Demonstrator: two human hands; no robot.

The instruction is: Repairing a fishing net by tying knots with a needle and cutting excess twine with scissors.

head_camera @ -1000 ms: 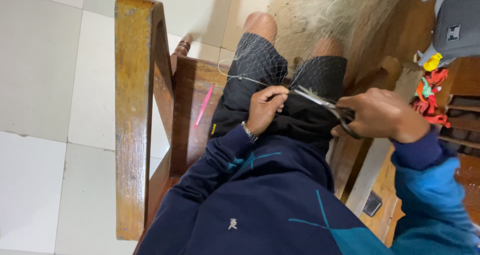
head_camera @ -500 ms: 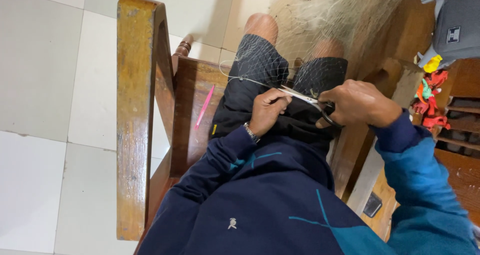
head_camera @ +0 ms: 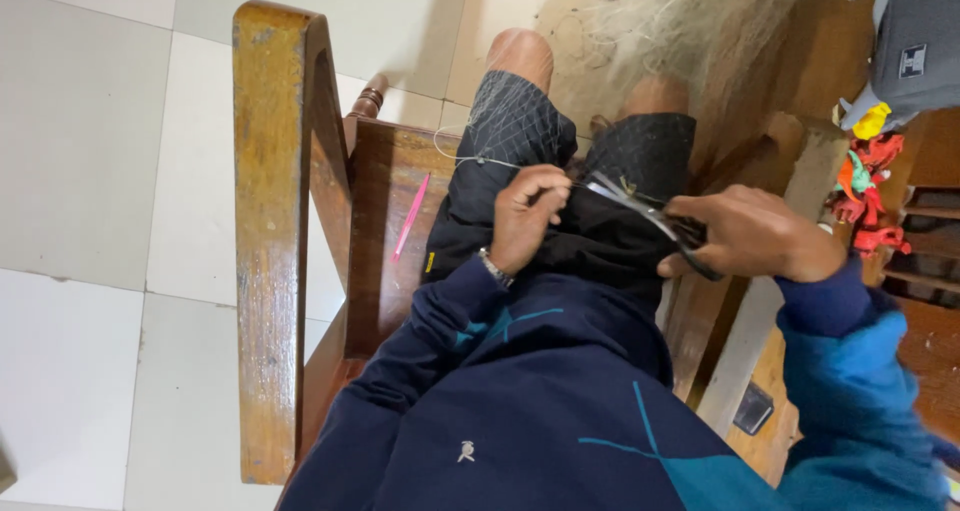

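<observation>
I sit on a wooden chair (head_camera: 270, 221) with a fine fishing net (head_camera: 515, 121) draped over my lap and spilling onto the floor ahead. My left hand (head_camera: 525, 216) pinches a piece of the net's thin line against my black shorts. My right hand (head_camera: 750, 236) grips a pair of scissors (head_camera: 640, 206), its blades pointing left toward the pinched line, close to my left fingers. A watch band shows at my left wrist.
A pink stick-like tool (head_camera: 410, 219) lies on the chair seat left of my thigh. A grey bag (head_camera: 915, 41) and red, green and yellow bits (head_camera: 865, 171) sit at the right. White floor tiles (head_camera: 90, 171) spread to the left. A dark small flat object (head_camera: 752, 408) lies below right.
My right hand with the scissors moved left toward my left hand half a second ago, then drew back slightly right; the left hand stayed pinching the line.
</observation>
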